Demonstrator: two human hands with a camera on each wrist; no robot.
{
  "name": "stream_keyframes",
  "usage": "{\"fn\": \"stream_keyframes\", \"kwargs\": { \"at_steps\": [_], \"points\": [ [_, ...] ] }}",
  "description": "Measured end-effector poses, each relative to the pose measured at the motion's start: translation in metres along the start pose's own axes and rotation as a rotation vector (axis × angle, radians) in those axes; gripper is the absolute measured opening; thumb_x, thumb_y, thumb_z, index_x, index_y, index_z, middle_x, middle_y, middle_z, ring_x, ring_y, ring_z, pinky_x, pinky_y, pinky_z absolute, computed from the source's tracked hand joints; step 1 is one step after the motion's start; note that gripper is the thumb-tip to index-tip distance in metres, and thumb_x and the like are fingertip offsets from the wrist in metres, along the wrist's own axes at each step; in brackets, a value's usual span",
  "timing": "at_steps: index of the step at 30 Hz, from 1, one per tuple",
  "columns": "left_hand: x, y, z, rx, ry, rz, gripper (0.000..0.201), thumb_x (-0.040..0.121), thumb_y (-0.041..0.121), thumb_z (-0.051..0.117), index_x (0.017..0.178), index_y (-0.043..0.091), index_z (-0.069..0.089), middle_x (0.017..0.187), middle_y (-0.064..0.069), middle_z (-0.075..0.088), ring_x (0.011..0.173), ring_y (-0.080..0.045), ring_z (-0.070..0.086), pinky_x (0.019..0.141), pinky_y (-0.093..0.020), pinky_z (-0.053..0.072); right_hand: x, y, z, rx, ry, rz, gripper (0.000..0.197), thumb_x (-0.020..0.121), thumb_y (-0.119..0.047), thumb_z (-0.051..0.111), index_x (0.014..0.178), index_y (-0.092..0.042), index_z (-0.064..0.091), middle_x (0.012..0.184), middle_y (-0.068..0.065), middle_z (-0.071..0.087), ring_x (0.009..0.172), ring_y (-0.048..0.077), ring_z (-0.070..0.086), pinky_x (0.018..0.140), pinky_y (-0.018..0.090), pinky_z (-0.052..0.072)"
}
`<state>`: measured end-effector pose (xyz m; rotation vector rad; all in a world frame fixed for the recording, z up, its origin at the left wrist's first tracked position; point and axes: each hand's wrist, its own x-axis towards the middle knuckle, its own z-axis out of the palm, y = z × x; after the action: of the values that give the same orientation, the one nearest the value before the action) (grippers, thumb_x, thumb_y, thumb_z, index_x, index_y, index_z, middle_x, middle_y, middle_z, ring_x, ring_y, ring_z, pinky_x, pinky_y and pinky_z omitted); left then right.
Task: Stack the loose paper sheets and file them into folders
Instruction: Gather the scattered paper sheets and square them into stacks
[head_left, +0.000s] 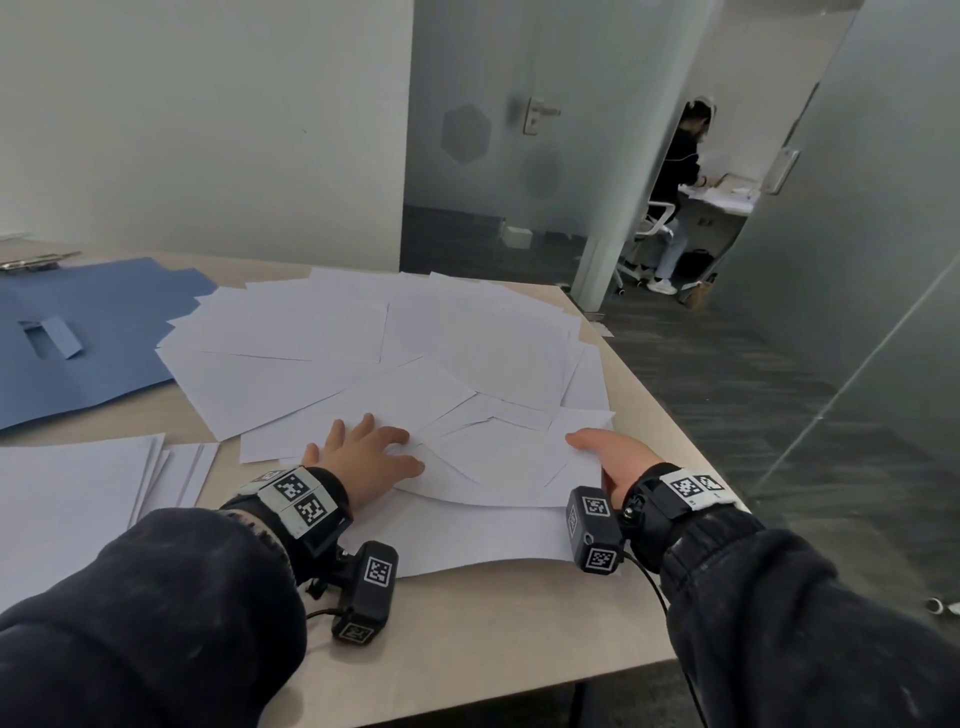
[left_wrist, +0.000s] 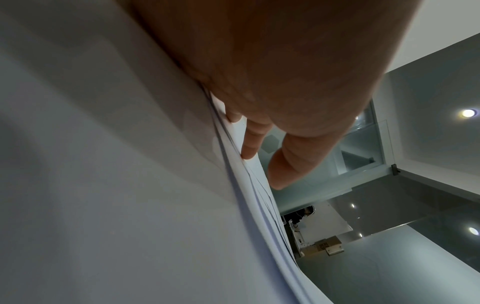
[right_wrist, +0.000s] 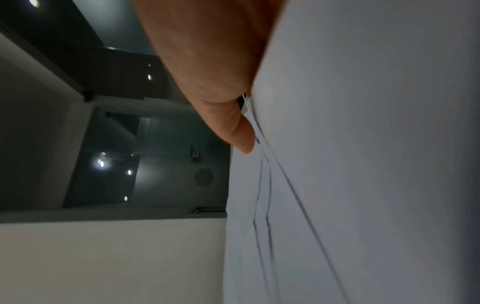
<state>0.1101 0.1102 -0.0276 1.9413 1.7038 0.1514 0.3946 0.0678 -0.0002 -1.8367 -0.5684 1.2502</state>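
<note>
The left hand lies flat, fingers spread, pressing the loose paper sheets on the bench; its grip is open and holds nothing. The right hand pinches the right edge of the nearest sheets, thumb on top. Beyond both grips the sheets fan out; the blue folder lies far left of the left grip

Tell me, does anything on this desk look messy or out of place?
Yes. The white sheets lie fanned at all angles across the table, some poking past its far right edge. The left hand presses them flat; the right hand grips their edge.
</note>
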Motion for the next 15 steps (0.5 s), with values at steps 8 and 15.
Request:
{"fn": "stream_keyframes", "kwargs": {
  "at_steps": [8,15],
  "points": [
    [-0.002,0.001,-0.002,-0.005,-0.011,0.007,0.056,0.092,0.056,0.053,0.146,0.045,0.040,0.166,0.007,0.015,0.155,-0.023,0.000,0.121,-0.054,0.002,0.007,0.002,-0.005,-0.472,0.005,-0.053,0.034,0.094,-0.026,0.068,0.110,0.003,0.062,0.079,0.026,0.067,0.066,0.039,0.065,0.065,0.038,0.056],
    [-0.007,0.002,0.000,0.190,-0.049,0.056,0.051,0.102,0.036,0.055,0.146,0.051,0.037,0.169,0.002,0.000,0.155,-0.033,-0.010,0.121,-0.059,0.001,0.017,0.017,-0.045,-0.517,0.061,-0.035,0.044,0.091,-0.023,0.071,0.120,0.008,0.061,0.112,0.030,0.068,0.098,0.056,0.065,0.087,0.059,0.054]
  ]
}}
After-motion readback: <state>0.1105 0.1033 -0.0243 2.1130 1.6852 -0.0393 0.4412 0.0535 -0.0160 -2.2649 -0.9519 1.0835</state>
